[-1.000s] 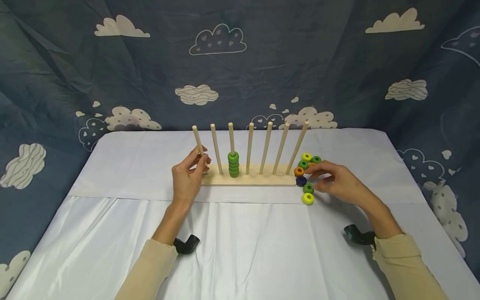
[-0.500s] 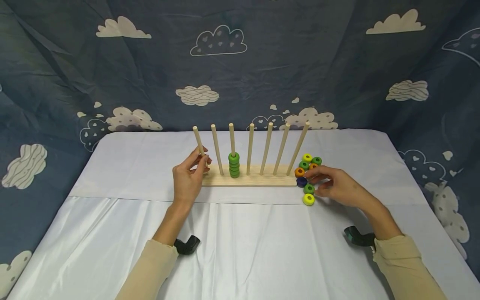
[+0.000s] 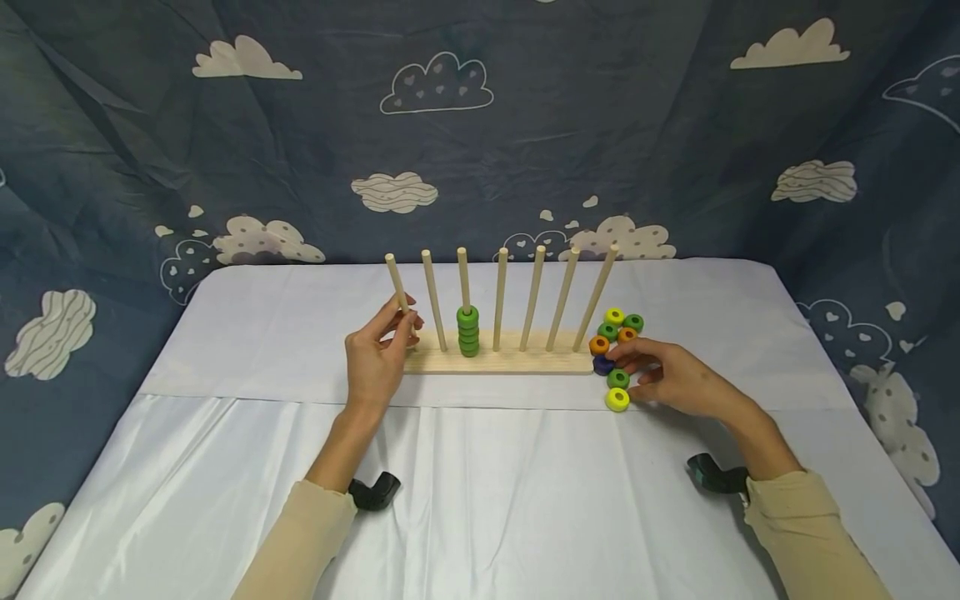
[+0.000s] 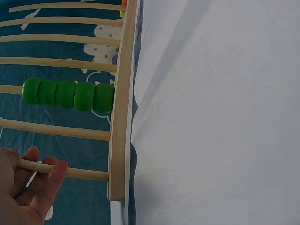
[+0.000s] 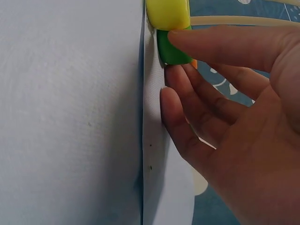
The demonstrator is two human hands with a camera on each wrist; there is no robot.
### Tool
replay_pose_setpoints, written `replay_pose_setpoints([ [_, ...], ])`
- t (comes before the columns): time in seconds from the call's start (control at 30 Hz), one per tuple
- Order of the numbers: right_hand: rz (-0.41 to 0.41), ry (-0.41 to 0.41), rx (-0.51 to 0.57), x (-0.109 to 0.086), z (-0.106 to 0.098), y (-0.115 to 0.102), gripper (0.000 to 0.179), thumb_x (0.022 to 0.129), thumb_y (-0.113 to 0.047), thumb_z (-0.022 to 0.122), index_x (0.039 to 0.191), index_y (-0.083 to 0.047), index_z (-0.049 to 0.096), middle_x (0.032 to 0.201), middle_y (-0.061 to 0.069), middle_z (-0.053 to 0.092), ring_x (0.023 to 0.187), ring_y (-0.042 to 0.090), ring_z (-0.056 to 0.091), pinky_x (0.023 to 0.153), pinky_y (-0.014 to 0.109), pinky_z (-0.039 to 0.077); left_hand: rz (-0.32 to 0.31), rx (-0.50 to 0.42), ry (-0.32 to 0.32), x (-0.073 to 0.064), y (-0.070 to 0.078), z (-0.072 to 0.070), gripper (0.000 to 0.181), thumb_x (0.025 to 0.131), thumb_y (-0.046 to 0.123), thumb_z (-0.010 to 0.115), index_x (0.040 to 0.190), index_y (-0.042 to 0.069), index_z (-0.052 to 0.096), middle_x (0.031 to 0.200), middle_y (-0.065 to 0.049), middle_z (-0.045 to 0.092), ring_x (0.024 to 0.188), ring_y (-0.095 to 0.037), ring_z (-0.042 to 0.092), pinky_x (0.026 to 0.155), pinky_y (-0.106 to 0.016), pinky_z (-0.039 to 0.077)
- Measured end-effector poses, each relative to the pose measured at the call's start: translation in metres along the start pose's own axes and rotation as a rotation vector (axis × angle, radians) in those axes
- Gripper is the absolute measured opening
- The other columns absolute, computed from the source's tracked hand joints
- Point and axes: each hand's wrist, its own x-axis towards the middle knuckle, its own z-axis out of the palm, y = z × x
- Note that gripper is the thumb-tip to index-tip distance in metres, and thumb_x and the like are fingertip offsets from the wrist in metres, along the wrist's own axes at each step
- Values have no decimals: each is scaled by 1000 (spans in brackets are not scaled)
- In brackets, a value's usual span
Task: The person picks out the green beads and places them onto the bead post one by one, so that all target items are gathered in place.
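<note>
A wooden rack (image 3: 510, 363) with a row of upright pegs stands on the white-covered table. My left hand (image 3: 377, 354) pinches the leftmost peg (image 3: 396, 273) between thumb and fingers. Several green beads (image 4: 70, 95) are stacked on the third peg from the left. At the rack's right end, my right hand (image 3: 678, 379) reaches in among loose beads with its fingers loosely bent. Its index fingertip is at a dark blue bead (image 3: 602, 366). The thumb lies over the edge of a green bead (image 5: 173, 52), close by a yellow bead (image 5: 168, 14).
Behind the dark blue bead lie an orange bead (image 3: 599, 345), another orange bead (image 3: 627, 334), a green bead (image 3: 633, 322) and a yellow bead (image 3: 614, 316). A dark cloth (image 3: 480, 150) with clouds hangs behind the table (image 3: 495, 500).
My right hand has shifted slightly down and toward me, its index finger coming to the dark blue bead and uncovering the orange bead behind. The left hand stays on the peg.
</note>
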Motion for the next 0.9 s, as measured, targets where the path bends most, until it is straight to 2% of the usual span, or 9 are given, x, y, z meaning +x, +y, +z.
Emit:
replay_pose_setpoints([
  [0.13, 7, 7, -20, 1, 1, 0, 56, 83, 2, 82, 135, 0, 62, 128, 20, 66, 112, 31, 64, 96, 46, 60, 10, -4, -6, 0, -1, 0, 14, 101, 3, 66, 113, -1, 72, 90, -23, 76, 89, -35, 77, 71, -36, 69],
  [0.23, 15, 9, -27, 0, 1, -1, 54, 83, 1, 82, 134, -1, 64, 126, 19, 66, 111, 30, 64, 95, 45, 60, 13, -3, -9, 1, -1, 0, 14, 101, 4, 66, 113, -1, 72, 90, -23, 76, 88, -35, 77, 71, -36, 69],
  [0.4, 17, 15, -38, 0, 0, -2, 51, 84, 1, 82, 131, -5, 67, 125, 17, 67, 109, 28, 63, 91, 37, 60, 25, 3, -10, 1, -1, -1, 14, 102, 4, 66, 114, -1, 72, 90, -23, 76, 88, -35, 77, 71, -35, 69],
  [0.6, -17, 20, -27, -2, -3, -2, 50, 84, -2, 84, 131, -3, 67, 126, 19, 67, 105, 27, 67, 87, 28, 61, 18, 3, -11, 0, 0, 0, 15, 102, 5, 66, 114, -1, 72, 89, -23, 76, 88, -35, 77, 71, -38, 69],
  [0.73, 3, 34, -28, -2, -4, -2, 51, 85, -3, 84, 133, -4, 66, 128, 19, 67, 106, 28, 69, 86, 25, 63, 13, -1, -12, 0, 0, 0, 15, 102, 5, 66, 114, -1, 72, 89, -24, 75, 88, -40, 76, 71, -40, 69],
  [0.9, 40, 65, -46, -3, -5, -4, 46, 88, -6, 82, 131, -6, 68, 132, 20, 65, 108, 30, 70, 88, 30, 66, 14, 6, -10, -1, 0, -1, 15, 102, 4, 66, 114, -1, 72, 90, -24, 75, 88, -39, 76, 71, -39, 69],
])
